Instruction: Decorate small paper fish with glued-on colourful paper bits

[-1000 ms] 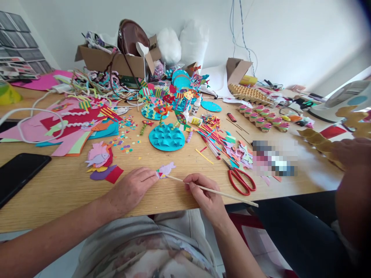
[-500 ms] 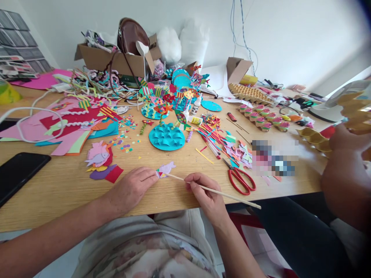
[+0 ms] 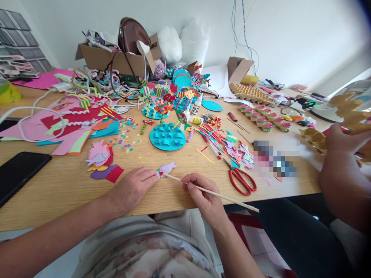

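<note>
Left hand [image 3: 135, 189]: nearly flat, fingertips on lilac fish [image 3: 168, 168] at 9 o'clock.
Right hand [image 3: 203, 193]: pinched closed on stick [image 3: 232, 200], slightly nearer 9 o'clock than before.

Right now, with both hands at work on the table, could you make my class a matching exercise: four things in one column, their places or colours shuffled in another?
Column one
1. Scissors
2. Phone
3. Wooden stick
4. Lilac paper fish

Column two
A. Held in the right hand
B. At the fingertips of the left hand
C. Red-handled
D. Black, at the far left of the picture

Right pairs: 1-C; 2-D; 3-A; 4-B
</note>
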